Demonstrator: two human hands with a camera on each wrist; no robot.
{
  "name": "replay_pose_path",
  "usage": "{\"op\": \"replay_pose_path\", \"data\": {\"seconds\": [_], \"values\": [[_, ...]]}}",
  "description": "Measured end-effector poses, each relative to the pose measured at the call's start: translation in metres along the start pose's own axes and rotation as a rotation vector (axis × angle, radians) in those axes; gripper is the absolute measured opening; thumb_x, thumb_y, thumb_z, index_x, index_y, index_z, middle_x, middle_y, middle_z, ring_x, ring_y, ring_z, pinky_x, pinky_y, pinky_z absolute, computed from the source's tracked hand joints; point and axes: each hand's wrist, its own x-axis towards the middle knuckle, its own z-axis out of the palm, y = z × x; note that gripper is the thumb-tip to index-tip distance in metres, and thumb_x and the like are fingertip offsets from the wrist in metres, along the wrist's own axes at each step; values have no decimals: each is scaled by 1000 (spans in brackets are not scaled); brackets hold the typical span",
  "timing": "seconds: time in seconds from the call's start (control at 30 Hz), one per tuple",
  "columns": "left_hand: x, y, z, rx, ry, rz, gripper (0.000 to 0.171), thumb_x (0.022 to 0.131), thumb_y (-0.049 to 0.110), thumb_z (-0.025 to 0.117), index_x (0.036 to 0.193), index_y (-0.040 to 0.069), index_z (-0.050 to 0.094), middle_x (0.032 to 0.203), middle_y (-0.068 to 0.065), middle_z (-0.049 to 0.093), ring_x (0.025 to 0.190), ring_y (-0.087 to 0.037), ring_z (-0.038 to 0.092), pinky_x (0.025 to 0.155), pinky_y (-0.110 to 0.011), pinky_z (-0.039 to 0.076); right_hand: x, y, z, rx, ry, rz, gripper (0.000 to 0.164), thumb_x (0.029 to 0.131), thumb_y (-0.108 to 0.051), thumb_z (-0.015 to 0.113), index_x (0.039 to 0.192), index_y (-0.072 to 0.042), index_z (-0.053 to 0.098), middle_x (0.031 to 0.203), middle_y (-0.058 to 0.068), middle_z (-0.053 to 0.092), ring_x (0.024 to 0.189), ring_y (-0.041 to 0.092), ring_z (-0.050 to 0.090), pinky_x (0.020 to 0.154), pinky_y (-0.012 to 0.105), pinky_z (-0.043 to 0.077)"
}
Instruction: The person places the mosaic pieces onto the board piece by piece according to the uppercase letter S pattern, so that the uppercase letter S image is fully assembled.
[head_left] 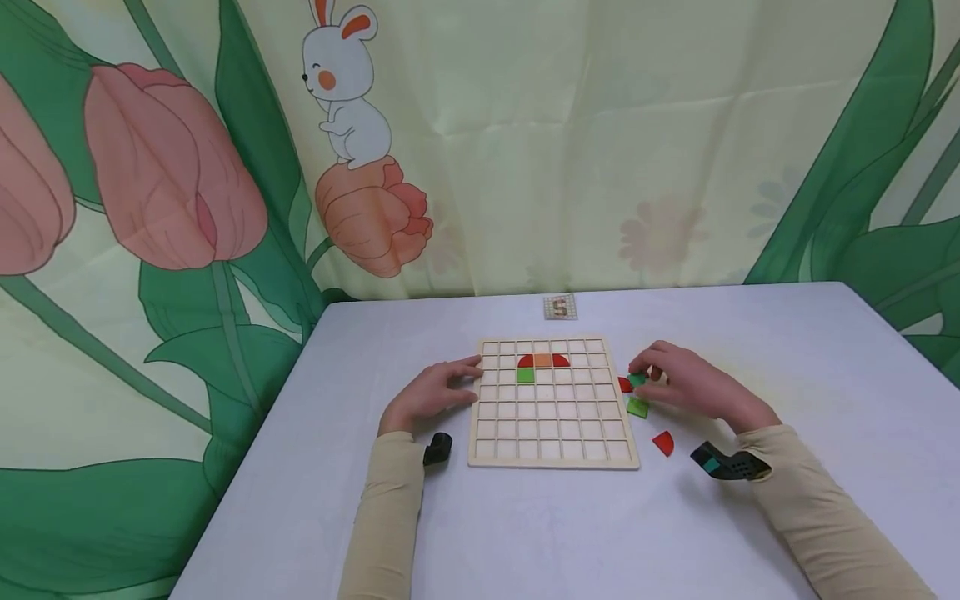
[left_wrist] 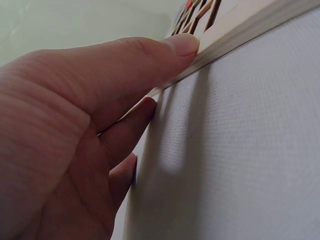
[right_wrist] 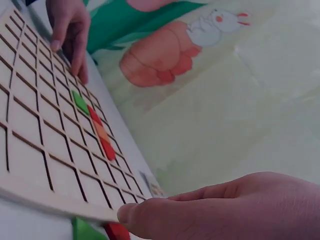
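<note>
A square wooden grid board (head_left: 553, 460) lies on the table. In its upper cells sit an orange square tile (head_left: 543, 360) between two red rounded tiles (head_left: 526, 361), and a green square tile (head_left: 526, 376) below the left red one. My left hand (head_left: 435, 392) rests at the board's left edge; its thumb (left_wrist: 182, 46) touches the wooden rim. Beyond the right edge, my right hand (head_left: 690, 382) pinches a dark green tile (head_left: 637, 379) between thumb and fingers; in the right wrist view that tile is hidden. Under and beside this hand lie a red tile (head_left: 626, 384) and a light green tile (head_left: 637, 407).
Another red quarter-round tile (head_left: 663, 443) lies on the white table, nearer me. A small patterned card (head_left: 560, 307) is behind the board at the table's far edge. A curtain (head_left: 525, 167) printed with tulips and a rabbit hangs behind the table.
</note>
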Motion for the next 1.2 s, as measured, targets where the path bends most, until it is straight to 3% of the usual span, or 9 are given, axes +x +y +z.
{"op": "replay_pose_path", "data": {"seconds": [0.3,0.47,0.73,1.0,1.2], "values": [[1,4,1,1,-9,11,44,87,18,75,130,14,65,151,12,41,144,-16,30,115,-39,28,40,-63,27,2,-8,-147,17,87,-15,72,102,-7,69,97,3,58,82,18,56,73,32,51],[1,3,1,8,-5,32,44,87,18,74,130,13,64,151,10,42,143,-17,31,116,-40,28,58,-84,44,-20,-10,-143,18,88,-17,71,102,-7,68,96,3,57,78,15,54,72,30,49],[3,2,1,19,-10,36,44,87,18,75,130,13,64,151,11,41,143,-15,31,115,-38,28,69,-91,58,-51,10,-153,20,86,-20,75,99,-6,67,97,5,60,79,15,52,70,28,49],[1,2,0,15,-5,18,44,87,19,74,130,13,64,151,11,41,143,-16,31,116,-39,27,70,-93,60,12,11,-169,18,86,-13,75,102,-6,69,100,5,57,79,15,55,72,27,51],[0,0,0,23,-2,25,43,87,19,74,129,14,65,151,12,41,143,-15,31,116,-38,28,71,-97,61,-13,18,-257,18,86,-4,71,103,-5,70,105,5,55,83,15,57,76,29,53]]}}
